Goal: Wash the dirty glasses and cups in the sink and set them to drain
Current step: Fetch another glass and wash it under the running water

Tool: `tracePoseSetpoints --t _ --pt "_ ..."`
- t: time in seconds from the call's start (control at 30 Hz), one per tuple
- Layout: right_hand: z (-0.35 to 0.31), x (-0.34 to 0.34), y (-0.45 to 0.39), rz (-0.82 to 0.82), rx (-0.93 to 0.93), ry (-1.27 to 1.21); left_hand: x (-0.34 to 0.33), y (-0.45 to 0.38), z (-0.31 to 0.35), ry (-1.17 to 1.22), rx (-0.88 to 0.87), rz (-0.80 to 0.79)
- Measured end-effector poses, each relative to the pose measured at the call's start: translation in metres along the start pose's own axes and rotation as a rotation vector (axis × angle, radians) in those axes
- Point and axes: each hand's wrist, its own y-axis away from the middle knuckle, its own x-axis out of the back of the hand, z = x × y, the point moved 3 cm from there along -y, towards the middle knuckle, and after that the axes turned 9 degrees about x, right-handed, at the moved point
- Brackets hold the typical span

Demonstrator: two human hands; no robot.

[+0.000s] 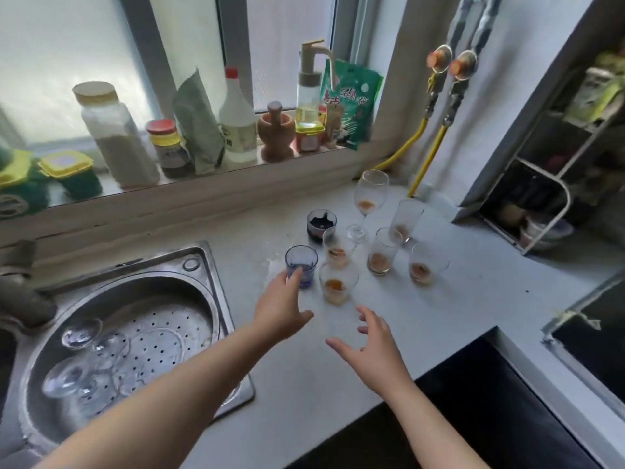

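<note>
Glasses: two clear ones (81, 357) lie in the sink (209, 265); I judge the rest unwashed. My left hand (282, 308) touches the blue cup (302, 265), fingers straight. Right hand (373, 346) hovers, fingers spread. Residue-stained glasses (382, 252) stand on the worktop (473, 299).

— Where do your glasses stand, taking the sink (206, 265) as the mark?

— Right of the sink, on the counter (473, 299). Nearest its right rim you have the shot glass (301, 268), your left hand (282, 308) touching it. Just right of that, a tumbler (338, 286), with your right hand (375, 346) before it, apart from it. Behind them, a small cup (320, 225) and a wine glass (368, 201); farther right, three more tumblers (406, 245).

— And in the sink?

— Two stemmed glasses (81, 357) lying on their sides in its left part. Behind the sink, the sill (203, 177) carries your bottles and jars.
</note>
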Motion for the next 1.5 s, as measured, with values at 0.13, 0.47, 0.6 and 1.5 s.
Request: tracePoseSetpoints --t 0.13,0.47,0.6,1.5 --pt "0.013 0.021 -0.046 -0.03 0.014 0.077 0.003 -0.038 0.02 -0.04 0.07 0.015" --pt "0.02 -0.003 -0.129 -0.123 -0.027 0.171 -0.01 -0.11 0.011 -0.035 0.099 -0.035" --pt "0.023 -0.013 -0.141 -0.097 -0.056 0.129 -0.018 -0.13 0.006 -0.016 0.104 -0.036" --pt "-0.12 -0.127 -0.07 -0.528 0.649 0.111 0.043 0.11 -0.17 0.38 0.811 0.477"
